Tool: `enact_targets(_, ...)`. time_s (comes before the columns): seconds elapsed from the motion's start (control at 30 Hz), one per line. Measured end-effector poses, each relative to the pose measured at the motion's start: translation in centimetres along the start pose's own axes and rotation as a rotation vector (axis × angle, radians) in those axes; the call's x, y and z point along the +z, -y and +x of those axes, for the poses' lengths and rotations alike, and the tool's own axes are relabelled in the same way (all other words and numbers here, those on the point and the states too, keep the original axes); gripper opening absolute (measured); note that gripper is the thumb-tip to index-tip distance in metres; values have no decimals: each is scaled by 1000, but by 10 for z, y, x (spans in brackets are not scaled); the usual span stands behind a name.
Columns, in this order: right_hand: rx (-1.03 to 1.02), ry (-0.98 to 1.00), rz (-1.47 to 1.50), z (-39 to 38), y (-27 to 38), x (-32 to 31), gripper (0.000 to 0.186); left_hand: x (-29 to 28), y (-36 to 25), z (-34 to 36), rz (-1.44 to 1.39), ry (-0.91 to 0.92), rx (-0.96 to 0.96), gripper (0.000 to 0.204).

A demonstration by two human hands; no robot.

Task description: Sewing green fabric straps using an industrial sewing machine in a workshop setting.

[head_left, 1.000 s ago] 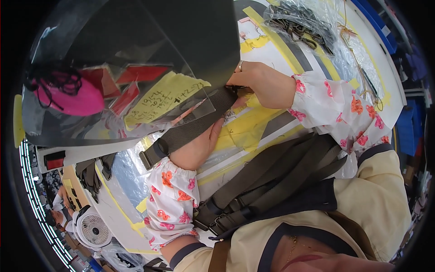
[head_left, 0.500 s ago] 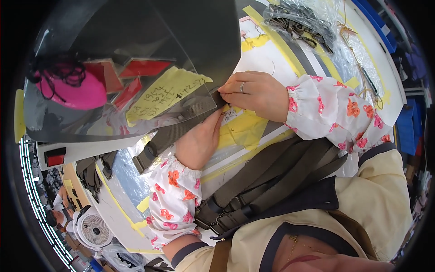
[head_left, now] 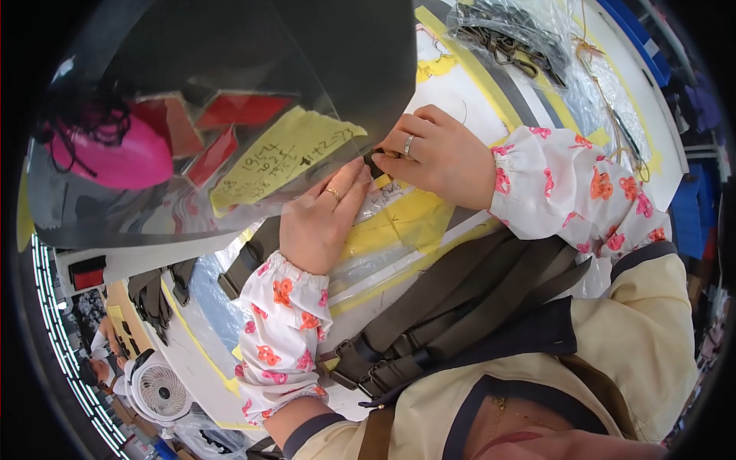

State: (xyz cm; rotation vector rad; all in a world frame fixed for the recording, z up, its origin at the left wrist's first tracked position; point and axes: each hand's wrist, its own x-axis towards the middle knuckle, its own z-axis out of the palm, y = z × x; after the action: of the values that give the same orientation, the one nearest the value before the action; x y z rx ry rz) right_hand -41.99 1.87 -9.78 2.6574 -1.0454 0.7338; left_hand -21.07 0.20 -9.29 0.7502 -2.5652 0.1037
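Observation:
Both my hands meet at the edge of a large dark machine head (head_left: 337, 69) with a clear plastic sheet over its front. My right hand (head_left: 441, 157) is closed, its fingertips pinching the small dark end of a webbing strap (head_left: 375, 162). My left hand (head_left: 314, 226) faces it, fingers together and tips pressed against the same strap; its thumb is mostly hidden. On the far side of my left wrist the olive strap (head_left: 264, 244) reappears with a buckle (head_left: 234, 280) on it. Several more olive straps (head_left: 452, 295) lie in a bundle across my lap side, with metal buckles.
A pink oval object (head_left: 115, 149) with black cord, red pieces and a yellow written note (head_left: 284, 157) sit on the machine. A plastic bag of metal hooks (head_left: 510, 38) lies far right. Yellow tape lines the white table (head_left: 452, 96). A white fan (head_left: 159, 389) and another person are lower left.
My left hand has shifted left and turned, its ringed fingers now lying over the strap. The right fingers have curled tighter at the dark strap end. The view has moved slightly.

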Motion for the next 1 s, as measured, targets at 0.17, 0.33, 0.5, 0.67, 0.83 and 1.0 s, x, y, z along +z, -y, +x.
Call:
enact_targets(0.17,-5,-17,-7,4,1,-1,18,-2,-10,1,-39,-24,-99,32)
enact_targets(0.33,15,29,9,7,1,-5,19,-1,-12,-2,-122,-8,-220,28)
enact_targets(0.5,21,18,-54,7,3,-5,8,2,-22,-3,-121,-28,-324,28)
enact_targets(0.67,38,48,-5,10,2,-7,17,-3,-18,0,-179,8,-386,26)
enact_targets(0.83,41,45,26,9,2,-8,19,-2,-16,1,-165,1,-357,26)
enact_targets(1.0,36,59,3,9,0,-7,18,1,-14,-1,-200,-7,-397,25)
